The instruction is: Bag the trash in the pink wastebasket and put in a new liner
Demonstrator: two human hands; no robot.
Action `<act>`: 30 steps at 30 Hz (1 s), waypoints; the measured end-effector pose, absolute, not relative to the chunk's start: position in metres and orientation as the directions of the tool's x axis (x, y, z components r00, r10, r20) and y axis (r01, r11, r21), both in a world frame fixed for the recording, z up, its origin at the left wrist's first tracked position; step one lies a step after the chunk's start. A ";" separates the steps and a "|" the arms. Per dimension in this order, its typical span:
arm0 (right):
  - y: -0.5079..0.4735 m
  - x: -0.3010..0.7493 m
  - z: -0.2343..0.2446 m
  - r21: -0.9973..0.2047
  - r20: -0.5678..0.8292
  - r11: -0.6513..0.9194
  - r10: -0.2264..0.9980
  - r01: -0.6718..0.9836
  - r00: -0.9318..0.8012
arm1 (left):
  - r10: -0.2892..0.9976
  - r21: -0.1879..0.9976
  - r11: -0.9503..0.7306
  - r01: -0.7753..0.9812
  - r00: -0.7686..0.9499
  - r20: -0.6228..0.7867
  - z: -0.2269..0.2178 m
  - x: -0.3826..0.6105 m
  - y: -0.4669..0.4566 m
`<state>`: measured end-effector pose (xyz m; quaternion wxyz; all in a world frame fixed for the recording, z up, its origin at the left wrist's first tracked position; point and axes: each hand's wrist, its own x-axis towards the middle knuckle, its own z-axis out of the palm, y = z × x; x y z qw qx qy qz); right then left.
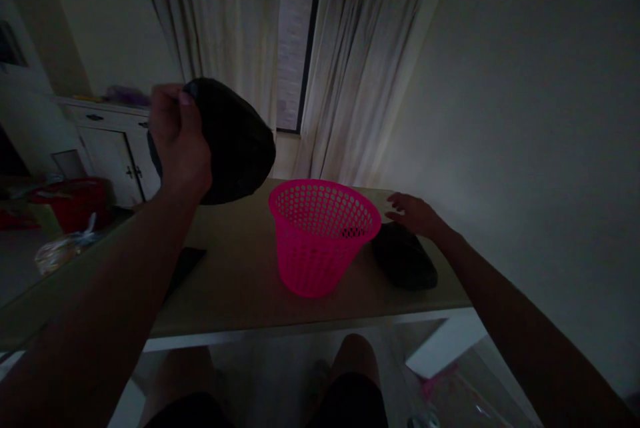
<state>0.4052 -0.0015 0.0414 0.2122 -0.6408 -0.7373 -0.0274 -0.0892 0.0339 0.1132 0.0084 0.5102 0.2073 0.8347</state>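
Tabletop [240,278] is lying bare under our left hand [177,141], clenching a black plastic bag [237,141]; a pink perforated plastic basket [320,238] is standing between it and our splayed right hand [415,215].

Perforated glossy plastic basket [320,235], matt tabletop [240,281]

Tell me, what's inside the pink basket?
Only the inner wall of the pink basket shows, with nothing against it. Its bottom is hidden by the front wall. The dark patch looks like the black bundle behind, through the holes.
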 end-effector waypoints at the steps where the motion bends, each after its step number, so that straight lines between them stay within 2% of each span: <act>1: -0.008 0.377 0.058 -0.306 0.432 0.290 0.891 0.907 -0.140 | 0.145 0.236 -0.957 0.166 -0.430 0.891 0.128 -0.079 0.026; 2: -0.016 0.346 0.074 -0.376 0.490 0.394 0.853 0.838 -0.181 | 0.100 0.155 -0.982 0.110 -0.396 0.913 0.140 -0.066 0.017; 4: -0.034 0.282 0.097 -0.433 0.513 0.538 0.807 0.723 -0.293 | 0.105 0.109 -0.994 -0.007 -0.345 0.933 0.160 -0.039 -0.002; 5: -0.041 0.253 0.106 -0.410 0.534 0.579 0.779 0.705 -0.329 | 0.100 0.097 -0.995 -0.027 -0.342 0.934 0.166 -0.025 -0.012; 7: -0.047 0.207 0.119 -0.327 0.618 0.619 0.711 0.714 -0.334 | 0.141 0.150 -0.989 0.012 -0.270 0.952 0.171 0.000 -0.030; 11: -0.022 0.184 0.131 -0.123 0.763 0.500 0.600 0.857 -0.240 | 0.244 0.252 -0.964 0.082 -0.102 0.964 0.166 0.017 -0.052; 12: -0.013 0.189 0.130 -0.090 0.754 0.442 0.616 0.892 -0.229 | 0.251 0.258 -0.963 0.074 -0.091 0.964 0.164 0.014 -0.053; 14: 0.001 0.205 0.123 -0.008 0.652 0.359 0.710 0.933 -0.267 | 0.252 0.255 -0.967 0.008 -0.138 0.958 0.163 0.003 -0.049; 16: 0.005 0.220 0.109 0.095 0.467 0.350 0.811 0.932 -0.352 | 0.300 0.289 -0.953 -0.087 -0.183 0.936 0.163 -0.009 -0.039; 18: 0.000 0.227 0.095 0.157 0.319 0.385 0.852 0.910 -0.416 | 0.387 0.357 -0.917 -0.179 -0.183 0.903 0.161 -0.017 -0.031; 20: -0.008 0.228 0.086 0.138 0.338 0.383 0.849 0.913 -0.407 | 0.462 0.419 -0.872 -0.254 -0.140 0.876 0.158 -0.017 -0.027; 24: -0.014 0.223 0.089 0.039 0.582 0.260 0.779 0.965 -0.233 | 0.594 0.533 -0.737 -0.416 -0.022 0.804 0.151 -0.006 -0.030; 25: -0.011 0.223 0.090 0.053 0.576 0.226 0.789 0.973 -0.215 | 0.616 0.554 -0.703 -0.446 0.008 0.788 0.151 -0.005 -0.031; 27: -0.002 0.226 0.090 0.119 0.469 0.195 0.853 0.974 -0.228 | 0.635 0.574 -0.670 -0.471 0.037 0.771 0.155 -0.008 -0.029; 30: 0.011 0.235 0.080 0.161 0.283 0.263 0.911 0.951 -0.300 | 0.600 0.511 -0.725 -0.461 -0.059 0.798 0.166 -0.024 -0.019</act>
